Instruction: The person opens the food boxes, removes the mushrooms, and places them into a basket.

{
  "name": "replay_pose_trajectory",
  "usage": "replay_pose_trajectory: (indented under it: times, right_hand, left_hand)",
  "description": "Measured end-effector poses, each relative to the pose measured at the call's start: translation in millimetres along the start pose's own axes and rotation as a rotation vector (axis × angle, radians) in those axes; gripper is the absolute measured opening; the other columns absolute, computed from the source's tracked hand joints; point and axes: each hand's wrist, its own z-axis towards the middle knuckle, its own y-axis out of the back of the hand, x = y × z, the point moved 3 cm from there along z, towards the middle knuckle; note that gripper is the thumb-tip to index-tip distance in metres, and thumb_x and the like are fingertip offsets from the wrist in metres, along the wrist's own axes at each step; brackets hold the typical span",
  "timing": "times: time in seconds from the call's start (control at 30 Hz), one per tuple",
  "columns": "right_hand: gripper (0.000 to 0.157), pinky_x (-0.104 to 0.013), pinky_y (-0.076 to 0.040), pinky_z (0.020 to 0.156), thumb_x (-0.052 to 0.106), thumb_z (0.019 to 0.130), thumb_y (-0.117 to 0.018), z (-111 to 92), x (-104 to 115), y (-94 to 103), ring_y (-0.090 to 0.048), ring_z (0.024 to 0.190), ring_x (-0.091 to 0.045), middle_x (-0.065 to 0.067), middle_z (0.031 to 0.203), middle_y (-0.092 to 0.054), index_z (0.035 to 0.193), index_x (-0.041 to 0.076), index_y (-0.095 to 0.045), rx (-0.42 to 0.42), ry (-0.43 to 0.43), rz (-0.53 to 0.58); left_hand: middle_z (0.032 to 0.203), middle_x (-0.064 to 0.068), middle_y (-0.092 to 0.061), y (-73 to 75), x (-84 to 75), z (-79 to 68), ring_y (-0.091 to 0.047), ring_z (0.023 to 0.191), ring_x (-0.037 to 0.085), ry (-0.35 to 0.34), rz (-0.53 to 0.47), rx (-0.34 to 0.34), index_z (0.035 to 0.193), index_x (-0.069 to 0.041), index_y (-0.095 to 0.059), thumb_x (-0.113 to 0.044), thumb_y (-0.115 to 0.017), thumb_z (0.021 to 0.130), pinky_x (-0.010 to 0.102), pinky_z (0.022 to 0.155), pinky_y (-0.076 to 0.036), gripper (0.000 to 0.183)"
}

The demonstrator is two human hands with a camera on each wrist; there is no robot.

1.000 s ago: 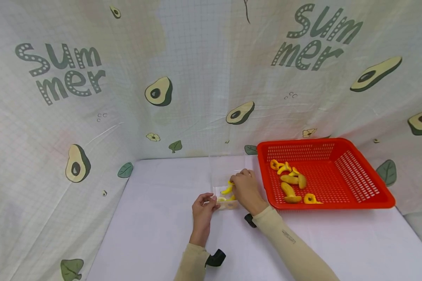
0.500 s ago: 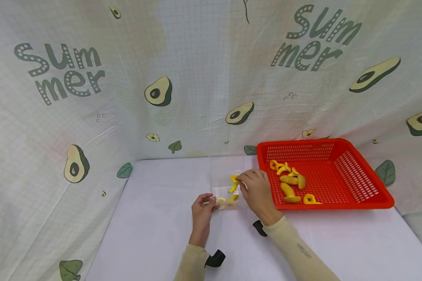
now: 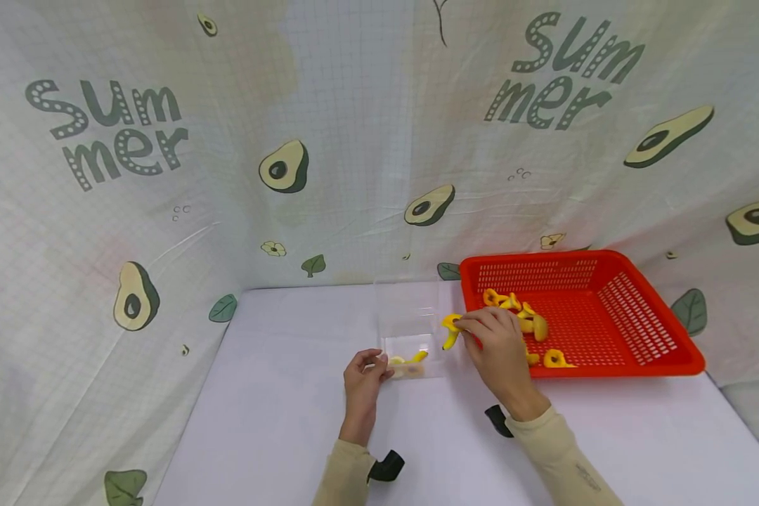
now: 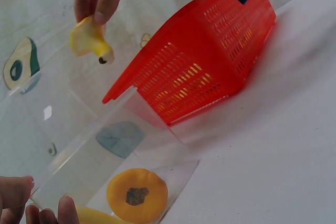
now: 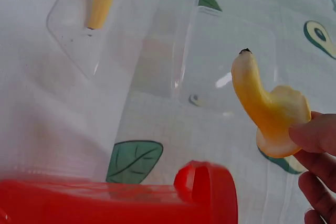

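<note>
Thumb and fingertips of my right hand (image 3: 500,355) pinch a yellow chanterelle-like mushroom (image 3: 450,332) by its cap, in the air between the clear box and the red basket. In the right wrist view that mushroom (image 5: 254,98) shows its curved stem, dark-tipped, pointing up and away from the fingers. My left hand (image 3: 362,390) holds the near left edge of a clear plastic box (image 3: 410,344), whose wall lies between thumb and fingers. Inside the box, at its near end, lie yellow mushrooms (image 3: 419,356); one orange-yellow cap (image 4: 152,195) shows through the wall in the left wrist view.
A red perforated basket (image 3: 670,362) stands right of the box, with several yellow and brownish mushrooms (image 3: 555,359) in its left part. My right hand hides some of them. The box's clear lid (image 3: 407,295) stands raised behind it, before a printed cloth backdrop (image 3: 354,105).
My right hand has lifted the yellow mushroom out from over the box and carried it right, to the basket's left edge. The left hand has stayed at the box.
</note>
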Motion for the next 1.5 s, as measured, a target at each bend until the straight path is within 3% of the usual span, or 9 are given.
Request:
replay_pose_trajectory:
  times: [0.27,0.8,1.27,1.5]
  right_hand:
    - [0.031,-0.053,-0.041,0.086,-0.011,0.07,-0.092,-8.5,-16.4,19.0,-0.059,0.101,-0.04,-0.014,0.099,-0.074,0.096,0.001,-0.08,-0.064,0.037,0.002]
    - [0.032,-0.057,-0.039,0.085,-0.019,0.069,-0.089,-18.5,-51.8,53.2,-0.057,0.1,-0.044,-0.02,0.098,-0.075,0.095,-0.004,-0.08,-0.134,-0.041,-0.03]
    - [0.027,-0.06,-0.041,0.088,-0.018,0.075,-0.085,-26.1,-67.3,52.6,-0.057,0.103,-0.043,-0.02,0.103,-0.074,0.097,-0.003,-0.079,-0.069,-0.115,-0.039]
    - [0.028,-0.056,-0.042,0.086,-0.015,0.074,-0.086,-25.5,-57.8,44.8,-0.058,0.1,-0.038,-0.016,0.099,-0.075,0.097,-0.002,-0.08,-0.028,-0.075,0.004]
  left_hand:
    - [0.096,0.006,-0.054,0.1,-0.2,-0.6,-0.06,0.081,0.015,-0.002,0.006,0.004,0.117,0.011,-0.064,0.007,-0.069,0.098,0.023,0.071,-0.063,0.021]
    - [0.096,0.006,-0.054,-0.9,-1.5,-1.6,-0.06,0.084,0.015,0.005,0.01,0.005,0.119,0.011,-0.063,0.005,-0.069,0.098,0.022,0.072,-0.062,0.022]
    - [0.095,0.006,-0.054,-0.8,-2.1,-2.8,-0.059,0.082,0.015,-0.001,0.002,0.016,0.12,0.013,-0.062,0.006,-0.068,0.099,0.022,0.071,-0.062,0.022]
    - [0.095,0.006,-0.054,-1.7,-2.5,-2.7,-0.06,0.082,0.014,-0.012,-0.005,0.019,0.119,0.013,-0.062,0.007,-0.067,0.099,0.022,0.071,-0.062,0.022]
